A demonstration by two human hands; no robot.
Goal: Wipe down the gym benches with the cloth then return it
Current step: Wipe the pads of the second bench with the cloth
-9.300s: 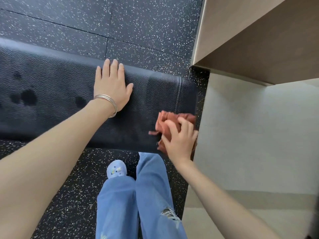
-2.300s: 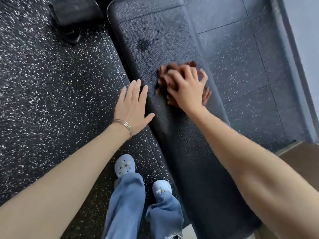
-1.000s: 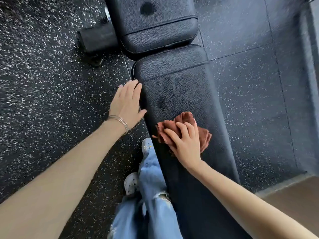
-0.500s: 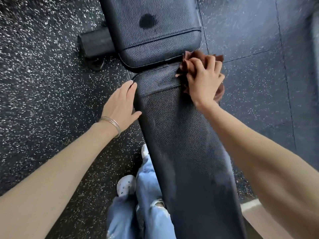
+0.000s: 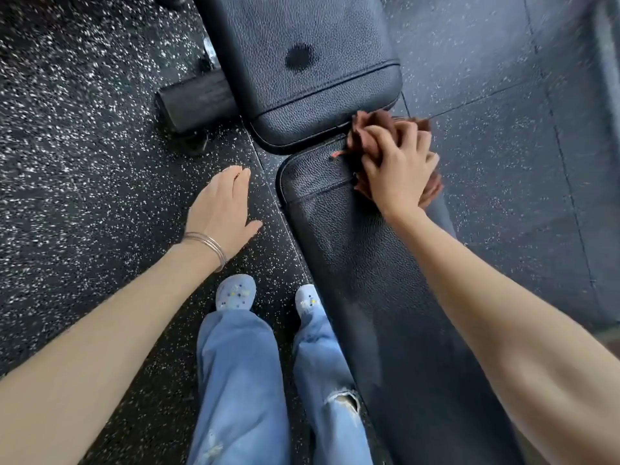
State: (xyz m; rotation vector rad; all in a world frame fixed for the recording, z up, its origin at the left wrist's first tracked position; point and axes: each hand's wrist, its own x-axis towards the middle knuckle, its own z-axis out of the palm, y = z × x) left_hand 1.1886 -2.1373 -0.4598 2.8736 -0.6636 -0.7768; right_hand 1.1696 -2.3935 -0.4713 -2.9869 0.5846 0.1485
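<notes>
Down on the speckled rubber floor (image 5: 84,146) the long bench pad (image 5: 385,297) runs up the right of the view, and past a narrow gap sits the shorter seat pad (image 5: 335,92), both in grained black vinyl that looks firm and smooth enough for a wipe to glide. A stubby black bar (image 5: 196,102) juts out beside the seat pad at floor level, likely something to step around. The person's feet (image 5: 235,293) stand just beside the bench. The right hand (image 5: 399,172) is at the far end of the bench pad, fingers curled over the brown cloth (image 5: 372,125), pressing it down right at the gap. The cloth looks soft, light and floppy, so it needs a bunched handful under the palm, not a pinch on one corner. The left hand (image 5: 219,209) hangs flat-fingered over the floor beside the bench, holding nothing, with thin bangles (image 5: 208,245) on the wrist. One dark spot (image 5: 298,57) sits on the seat pad, unwiped. A little red tag (image 5: 335,154) pokes from the cloth.
</notes>
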